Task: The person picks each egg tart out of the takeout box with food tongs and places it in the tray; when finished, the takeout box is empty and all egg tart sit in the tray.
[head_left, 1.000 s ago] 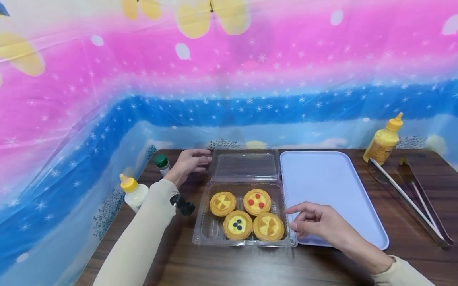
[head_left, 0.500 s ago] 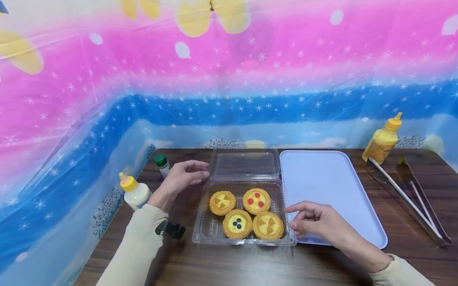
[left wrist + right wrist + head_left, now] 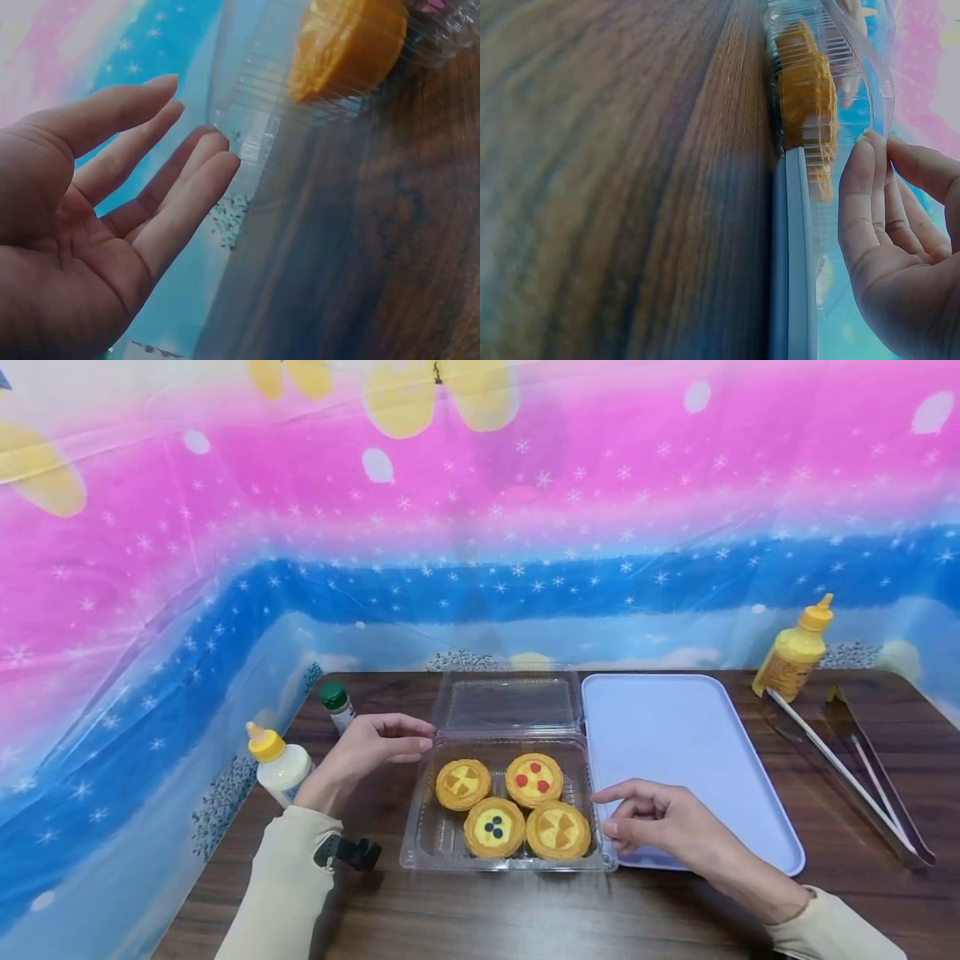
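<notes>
A clear plastic clamshell container (image 3: 442, 847) lies open on the table, lid (image 3: 510, 706) folded back. Inside sit several egg tarts: one with red dots (image 3: 534, 781), one with dark blue berry-like dots (image 3: 494, 828), and others with orange wedges (image 3: 558, 831). My right hand (image 3: 671, 822) pinches the container's right rim between thumb and fingers, which the right wrist view (image 3: 907, 217) shows up close. At the left side, near the hinge, my left hand (image 3: 367, 752) reaches toward the container with loosely extended fingers and holds nothing; its palm (image 3: 97, 262) shows in the left wrist view.
A pale lavender tray (image 3: 667, 743) lies right of the container. Farther right are metal tongs (image 3: 847, 777) and a yellow squeeze bottle (image 3: 793, 652). On the left stand a white bottle with a yellow cap (image 3: 283, 768) and a green-capped shaker (image 3: 336, 702).
My left hand has come back toward me, from beside the lid down to the hinge's left end. My right hand stays at the container's right rim.
</notes>
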Demonstrator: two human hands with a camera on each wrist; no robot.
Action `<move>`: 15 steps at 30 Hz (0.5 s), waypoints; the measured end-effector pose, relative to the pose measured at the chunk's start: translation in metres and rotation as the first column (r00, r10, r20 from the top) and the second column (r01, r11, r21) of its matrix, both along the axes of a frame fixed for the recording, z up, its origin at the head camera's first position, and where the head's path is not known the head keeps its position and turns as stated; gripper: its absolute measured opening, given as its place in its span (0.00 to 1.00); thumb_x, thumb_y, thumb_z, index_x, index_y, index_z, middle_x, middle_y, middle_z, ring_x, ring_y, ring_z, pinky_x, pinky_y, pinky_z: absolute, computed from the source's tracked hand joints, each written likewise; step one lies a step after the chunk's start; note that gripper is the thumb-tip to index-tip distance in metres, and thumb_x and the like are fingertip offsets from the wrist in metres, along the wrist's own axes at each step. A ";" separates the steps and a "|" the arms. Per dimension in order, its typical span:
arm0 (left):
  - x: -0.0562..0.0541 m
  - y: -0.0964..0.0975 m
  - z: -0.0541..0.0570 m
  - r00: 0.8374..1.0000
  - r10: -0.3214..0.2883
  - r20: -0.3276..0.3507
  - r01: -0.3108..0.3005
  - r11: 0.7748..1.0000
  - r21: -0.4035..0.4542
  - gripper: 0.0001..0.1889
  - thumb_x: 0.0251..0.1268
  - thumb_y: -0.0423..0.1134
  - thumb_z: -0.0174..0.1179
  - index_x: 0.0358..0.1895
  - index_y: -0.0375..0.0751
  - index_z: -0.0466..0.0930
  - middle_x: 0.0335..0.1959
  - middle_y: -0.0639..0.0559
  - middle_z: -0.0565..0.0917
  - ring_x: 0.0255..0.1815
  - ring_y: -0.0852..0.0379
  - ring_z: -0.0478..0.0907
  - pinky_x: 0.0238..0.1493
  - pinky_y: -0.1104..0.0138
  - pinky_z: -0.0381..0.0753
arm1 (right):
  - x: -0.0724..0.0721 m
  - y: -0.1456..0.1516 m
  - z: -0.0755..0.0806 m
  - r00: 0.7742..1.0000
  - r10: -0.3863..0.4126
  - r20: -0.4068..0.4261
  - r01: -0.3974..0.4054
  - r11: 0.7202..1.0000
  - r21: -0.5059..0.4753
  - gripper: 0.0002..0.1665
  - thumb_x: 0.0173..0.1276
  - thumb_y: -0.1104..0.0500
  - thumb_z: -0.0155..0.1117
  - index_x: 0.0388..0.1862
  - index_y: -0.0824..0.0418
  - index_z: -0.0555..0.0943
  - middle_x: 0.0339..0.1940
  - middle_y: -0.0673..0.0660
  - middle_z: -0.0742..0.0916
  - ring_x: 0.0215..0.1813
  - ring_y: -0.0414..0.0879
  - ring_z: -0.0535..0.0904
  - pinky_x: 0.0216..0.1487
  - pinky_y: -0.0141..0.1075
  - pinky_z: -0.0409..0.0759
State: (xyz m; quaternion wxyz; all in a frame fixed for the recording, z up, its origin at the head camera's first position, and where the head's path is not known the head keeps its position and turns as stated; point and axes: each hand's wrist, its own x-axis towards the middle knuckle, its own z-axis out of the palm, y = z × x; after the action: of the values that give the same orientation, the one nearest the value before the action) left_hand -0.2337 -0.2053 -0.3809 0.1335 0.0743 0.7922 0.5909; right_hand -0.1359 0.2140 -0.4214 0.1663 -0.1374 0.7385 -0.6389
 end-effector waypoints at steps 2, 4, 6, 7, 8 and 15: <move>-0.002 -0.002 -0.005 1.000 -0.015 0.009 0.015 1.000 0.012 0.18 0.71 0.35 0.72 0.60 0.33 0.86 0.58 0.41 0.88 0.54 0.48 0.88 0.62 0.51 0.84 | 0.000 0.000 -0.001 1.000 0.000 -0.001 0.000 1.000 0.003 0.26 0.75 0.60 0.72 0.67 0.71 0.80 0.39 0.65 0.90 0.37 0.51 0.87 0.47 0.46 0.90; -0.003 -0.004 -0.009 0.999 -0.031 0.024 0.031 0.999 0.016 0.19 0.71 0.35 0.72 0.61 0.33 0.86 0.58 0.40 0.88 0.54 0.47 0.89 0.62 0.51 0.84 | -0.001 -0.001 -0.001 1.000 0.003 -0.003 -0.003 1.000 0.002 0.26 0.75 0.60 0.72 0.67 0.70 0.80 0.39 0.65 0.90 0.37 0.51 0.87 0.47 0.46 0.90; -0.003 -0.006 -0.012 0.998 -0.044 0.033 0.043 0.999 0.018 0.20 0.71 0.36 0.72 0.62 0.33 0.85 0.58 0.40 0.88 0.54 0.46 0.89 0.62 0.51 0.84 | -0.001 -0.002 -0.002 1.000 0.007 -0.004 -0.007 1.000 -0.001 0.26 0.75 0.60 0.72 0.66 0.70 0.80 0.38 0.64 0.90 0.37 0.51 0.87 0.47 0.46 0.90; -0.003 -0.006 -0.014 0.998 -0.050 0.035 0.049 0.999 0.015 0.20 0.71 0.37 0.73 0.62 0.34 0.85 0.57 0.40 0.88 0.54 0.45 0.89 0.63 0.50 0.83 | -0.001 -0.002 -0.002 1.000 0.010 -0.003 -0.010 1.000 -0.003 0.26 0.75 0.60 0.72 0.66 0.70 0.80 0.38 0.64 0.90 0.37 0.50 0.87 0.47 0.46 0.90; -0.003 -0.007 -0.015 0.998 -0.055 0.037 0.055 0.998 0.013 0.20 0.71 0.37 0.73 0.62 0.34 0.85 0.57 0.41 0.88 0.54 0.45 0.89 0.64 0.50 0.83 | -0.001 -0.002 -0.002 1.000 0.010 -0.002 -0.010 1.000 -0.002 0.26 0.75 0.60 0.72 0.66 0.70 0.80 0.38 0.64 0.89 0.37 0.50 0.87 0.47 0.46 0.90; -0.004 -0.005 -0.023 0.996 -0.084 0.010 0.084 0.996 -0.017 0.20 0.69 0.43 0.74 0.60 0.40 0.88 0.56 0.46 0.89 0.58 0.49 0.86 0.68 0.53 0.79 | -0.001 0.001 0.000 1.000 0.003 0.011 -0.003 1.000 0.011 0.26 0.74 0.60 0.73 0.66 0.70 0.80 0.38 0.64 0.89 0.37 0.51 0.87 0.47 0.46 0.90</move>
State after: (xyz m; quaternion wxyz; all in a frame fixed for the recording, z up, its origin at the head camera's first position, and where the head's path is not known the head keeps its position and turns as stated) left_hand -0.2378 -0.2105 -0.4035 0.1623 0.1037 0.7929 0.5781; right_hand -0.1365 0.2148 -0.4213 0.1719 -0.1342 0.7408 -0.6353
